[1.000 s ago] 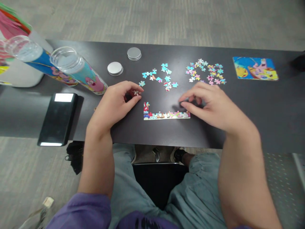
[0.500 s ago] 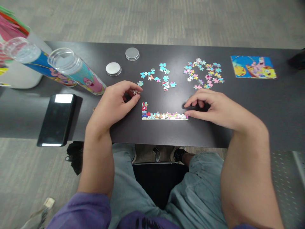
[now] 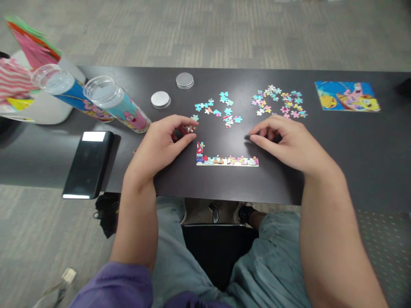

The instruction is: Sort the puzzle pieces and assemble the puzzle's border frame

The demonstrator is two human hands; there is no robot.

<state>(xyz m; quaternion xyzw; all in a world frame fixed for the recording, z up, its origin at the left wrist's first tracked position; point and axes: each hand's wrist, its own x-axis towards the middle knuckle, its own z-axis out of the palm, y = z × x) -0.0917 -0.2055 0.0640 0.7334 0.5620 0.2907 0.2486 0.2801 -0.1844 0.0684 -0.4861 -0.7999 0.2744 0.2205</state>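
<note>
My left hand [image 3: 165,139] is curled around several small puzzle pieces [image 3: 190,128], which show between its thumb and fingers; the palm side is hidden. It rests left of an L-shaped strip of joined puzzle pieces [image 3: 229,161], whose short arm rises at the left end. Above the strip's right end is my right hand [image 3: 279,141], thumb and forefinger drawn together, with nothing visible between them. Beyond the hands lie a loose scatter of mostly light-blue puzzle pieces [image 3: 227,111] and, farther right, a rough ring of mixed-colour pieces [image 3: 289,100].
A cartoon picture card [image 3: 348,96] lies at the right. Two round lids [image 3: 185,80] sit at the back left. Two clear-topped printed tubes [image 3: 130,113] lean beside a white bin [image 3: 54,115]. A black phone-like device [image 3: 88,164] is near the table's front edge [image 3: 224,199].
My right hand has drawn up off the strip's right end, and its thumb and forefinger have come together. My left hand stays by the pieces. The whole view has shifted slightly.
</note>
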